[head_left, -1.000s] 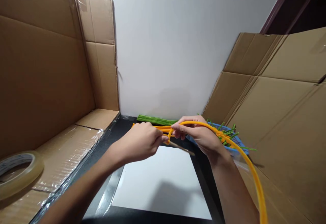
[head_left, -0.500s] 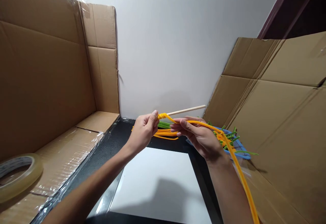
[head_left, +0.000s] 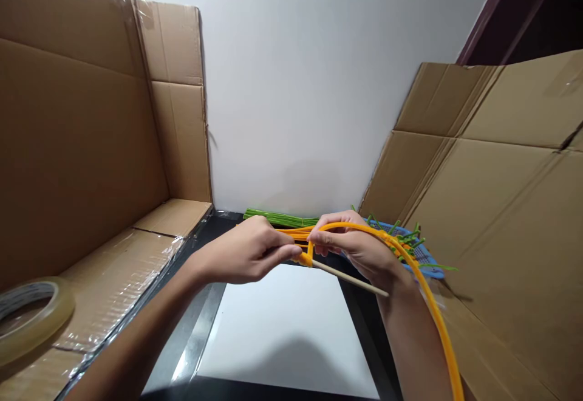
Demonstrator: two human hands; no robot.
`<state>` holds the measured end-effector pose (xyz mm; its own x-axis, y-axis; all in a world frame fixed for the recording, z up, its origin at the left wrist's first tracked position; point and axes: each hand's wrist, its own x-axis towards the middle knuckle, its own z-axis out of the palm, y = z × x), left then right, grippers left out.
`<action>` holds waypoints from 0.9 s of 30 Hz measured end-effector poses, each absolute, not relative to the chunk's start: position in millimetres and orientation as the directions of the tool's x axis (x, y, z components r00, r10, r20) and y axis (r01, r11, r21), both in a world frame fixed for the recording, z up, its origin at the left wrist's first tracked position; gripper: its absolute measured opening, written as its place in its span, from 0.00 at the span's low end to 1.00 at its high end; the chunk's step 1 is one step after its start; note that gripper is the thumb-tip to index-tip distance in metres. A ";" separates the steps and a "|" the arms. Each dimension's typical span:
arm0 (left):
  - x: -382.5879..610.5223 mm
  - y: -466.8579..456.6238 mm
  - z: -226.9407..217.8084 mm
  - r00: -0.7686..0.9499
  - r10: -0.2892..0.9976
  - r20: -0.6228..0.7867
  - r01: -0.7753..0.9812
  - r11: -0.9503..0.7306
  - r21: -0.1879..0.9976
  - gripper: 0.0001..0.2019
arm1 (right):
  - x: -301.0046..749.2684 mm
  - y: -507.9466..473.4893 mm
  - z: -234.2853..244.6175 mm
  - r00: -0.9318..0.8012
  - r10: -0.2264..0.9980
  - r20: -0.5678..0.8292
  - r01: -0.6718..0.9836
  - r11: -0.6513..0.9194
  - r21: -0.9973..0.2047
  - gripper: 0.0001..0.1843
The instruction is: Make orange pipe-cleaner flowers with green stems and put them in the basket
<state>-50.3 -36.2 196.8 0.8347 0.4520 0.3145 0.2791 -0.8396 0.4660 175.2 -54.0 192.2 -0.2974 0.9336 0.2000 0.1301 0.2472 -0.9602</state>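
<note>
My left hand (head_left: 257, 249) is closed on the end of a thin wooden stick (head_left: 353, 279) where orange pipe cleaner is coiled round it. The bare part of the stick points right and slightly down, passing below my right hand (head_left: 357, 246). Between thumb and fingers my right hand pinches the orange pipe cleaner (head_left: 435, 304), just above the coil. From there its long free length arches over the hand and hangs down past my right forearm. The part of the stick inside my left hand is hidden.
Behind my hands lie bundles of green pipe cleaners (head_left: 277, 215) and orange ones. A blue basket (head_left: 435, 264) with orange and green pieces sits right. White paper (head_left: 282, 328) covers part of the black table. Clear tape (head_left: 64, 313) rests at left, beside cardboard walls (head_left: 177, 115).
My left hand has rolled over, knuckles up, and the stick's free end has swung downward. My right hand now pinches the pipe cleaner closer to the coil, holding it up from the stick.
</note>
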 end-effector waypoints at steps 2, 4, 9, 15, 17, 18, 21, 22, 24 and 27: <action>-51.5 -37.7 197.9 0.849 0.432 0.304 0.350 -0.891 0.289 0.20 | 174.5 -56.2 195.1 -0.297 0.934 0.199 0.185 0.260 -0.948 0.15; -51.0 -36.7 194.6 0.838 0.454 0.301 0.431 -0.891 0.145 0.21 | 174.7 -57.0 196.1 -0.301 0.932 0.204 0.236 0.280 -0.930 0.15; -43.6 -30.6 179.8 0.780 0.502 0.373 0.550 -0.835 -0.027 0.22 | 173.2 -57.1 191.8 -0.229 0.949 0.216 0.280 0.277 -0.919 0.15; -23.8 -27.5 167.3 0.610 0.562 0.558 0.646 -0.761 0.060 0.22 | 165.6 -60.5 191.5 -0.122 0.926 0.358 0.240 0.377 -0.895 0.13; -18.0 -26.1 162.7 0.475 0.581 0.660 0.658 -0.733 0.171 0.21 | 165.7 -62.2 193.8 -0.075 0.896 0.438 0.216 0.444 -0.870 0.10; -15.4 -26.0 160.3 0.399 0.583 0.708 0.638 -0.731 0.243 0.20 | 165.7 -63.3 195.0 -0.064 0.877 0.475 0.197 0.478 -0.856 0.09; -8.6 -29.4 153.6 0.160 0.596 0.787 0.483 -0.742 0.464 0.20 | 164.2 -66.0 197.3 -0.094 0.846 0.525 0.091 0.532 -0.842 0.07; -6.6 -31.6 152.1 0.098 0.612 0.785 0.409 -0.744 0.528 0.21 | 163.3 -66.4 197.3 -0.114 0.848 0.518 0.053 0.526 -0.849 0.08; -3.6 -36.6 151.1 0.018 0.672 0.740 0.239 -0.722 0.650 0.22 | 161.8 -65.9 195.8 -0.139 0.861 0.488 -0.027 0.490 -0.871 0.08; -1.8 -42.6 155.1 0.062 0.797 0.601 -0.088 -0.595 0.799 0.25 | 162.9 -61.7 190.6 -0.158 0.893 0.422 -0.166 0.397 -0.903 0.09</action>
